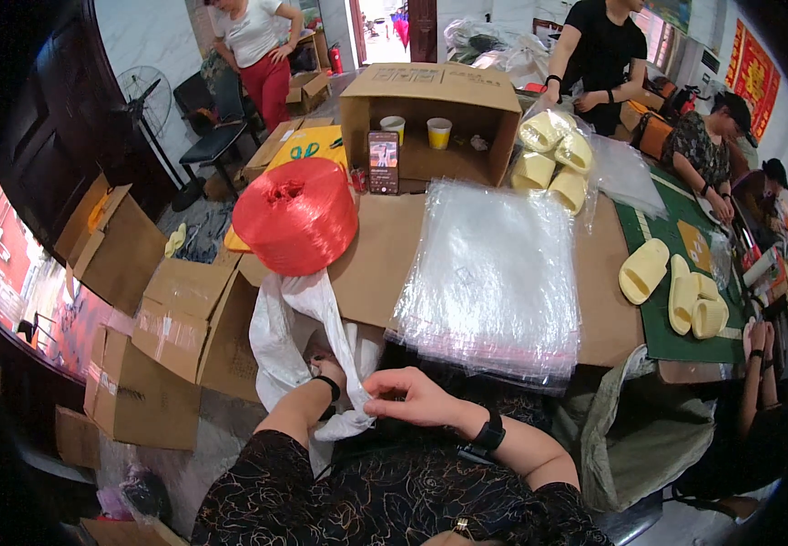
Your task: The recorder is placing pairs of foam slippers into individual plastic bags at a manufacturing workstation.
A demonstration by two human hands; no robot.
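A white sack [277, 359] hangs at the table's front edge, just below a large roll of red plastic twine [295, 218]. My right hand [412, 397] pinches the sack's rim between thumb and fingers. Down inside its mouth is my left hand [325, 369]; the fingers are mostly hidden by the white material, so what they hold does not show. To the right of the roll lies a stack of clear plastic bags [494, 273], its near edge close to my right hand.
An open cardboard box [430, 168] holds two cups behind a propped phone [383, 164]. Bagged yellow slippers [553, 150] and loose slippers [644, 271] lie right. Green scissors [305, 150] lie back left. Cartons [175, 314] crowd the left floor; an olive sack [640, 446] gapes right. People work beyond.
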